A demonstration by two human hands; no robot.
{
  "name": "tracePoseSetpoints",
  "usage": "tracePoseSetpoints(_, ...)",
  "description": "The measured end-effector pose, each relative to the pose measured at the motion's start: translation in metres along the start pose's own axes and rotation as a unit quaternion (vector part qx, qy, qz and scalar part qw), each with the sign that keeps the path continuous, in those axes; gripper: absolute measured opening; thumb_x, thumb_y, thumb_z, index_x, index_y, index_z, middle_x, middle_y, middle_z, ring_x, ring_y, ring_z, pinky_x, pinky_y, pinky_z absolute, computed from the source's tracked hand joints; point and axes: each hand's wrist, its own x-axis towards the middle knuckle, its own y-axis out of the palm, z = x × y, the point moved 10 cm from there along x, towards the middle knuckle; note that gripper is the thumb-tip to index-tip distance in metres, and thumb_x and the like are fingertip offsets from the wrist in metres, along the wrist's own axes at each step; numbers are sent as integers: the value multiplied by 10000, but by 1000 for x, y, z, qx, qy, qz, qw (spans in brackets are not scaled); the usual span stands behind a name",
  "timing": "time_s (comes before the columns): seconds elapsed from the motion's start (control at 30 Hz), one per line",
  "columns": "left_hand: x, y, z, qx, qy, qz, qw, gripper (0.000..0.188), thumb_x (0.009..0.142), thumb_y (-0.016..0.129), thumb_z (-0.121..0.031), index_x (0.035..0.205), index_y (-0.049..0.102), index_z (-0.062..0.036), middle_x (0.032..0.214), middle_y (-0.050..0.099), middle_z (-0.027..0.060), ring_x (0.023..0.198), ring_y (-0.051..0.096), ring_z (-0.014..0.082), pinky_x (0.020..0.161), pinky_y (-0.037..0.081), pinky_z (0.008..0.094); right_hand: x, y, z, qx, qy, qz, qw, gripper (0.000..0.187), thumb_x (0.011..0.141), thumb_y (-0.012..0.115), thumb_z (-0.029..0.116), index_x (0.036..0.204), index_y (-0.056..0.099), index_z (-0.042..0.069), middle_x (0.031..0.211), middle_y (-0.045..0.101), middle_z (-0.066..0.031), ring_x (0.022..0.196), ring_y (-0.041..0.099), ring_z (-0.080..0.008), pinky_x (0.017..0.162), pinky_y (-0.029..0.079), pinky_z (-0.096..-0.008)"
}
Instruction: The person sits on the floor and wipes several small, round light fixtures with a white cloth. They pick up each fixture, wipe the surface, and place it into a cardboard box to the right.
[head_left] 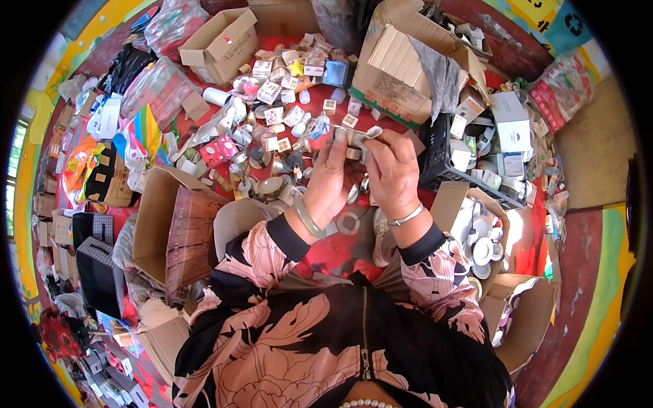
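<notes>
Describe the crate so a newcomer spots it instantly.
Find the big cardboard carton right of top centre. Below and rightward, right of the right hand, sits the crate. Its black wall sets it apart from the brown carton below.

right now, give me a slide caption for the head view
Left hand and right hand hold a small whitish item, a rectangular black plastic crate at right.
</notes>
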Motion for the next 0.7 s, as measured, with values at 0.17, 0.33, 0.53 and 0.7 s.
tracePoseSetpoints(0.17,3,3,-10,-19,18,10,1000,287,917,527,-331,1045,514,-74,917,592,19,800,579,130,678,486,254,-7,15,20,-15,-67,31,997,194,665,643,-33,850,638,24,923,573,-96,803,556,-279,697,473,-343)
tracePoseSetpoints(0.33,11,-23,-53,210,151,-99,961,418,796,708,-235,1042,450,-17,867,561,34,758,560,94,632,481,232,-22,43,-17,288,142,189,928,123,748,607,-23,867,612,6,853,605,-65,771,602,-207,720,485,-288)
tracePoseSetpoints(0.53,-4,1,-92,293,332,-47,896,549,695,791,-131,1106,438,-42,996,524,73,838,559,114,728,484,244,-33,26,-89,600,401,71,689,113,871,536,28,981,562,40,908,618,-29,816,597,-112,741,485,-240)
tracePoseSetpoints(0.7,-31,37,-107,617,427,-84,656,641,571,831,-127,1099,476,-45,1049,526,151,960,526,301,823,423,390,-29,15,-97,611,390,28,688,120,869,554,15,987,558,34,918,617,-32,818,596,-101,715,484,-225)
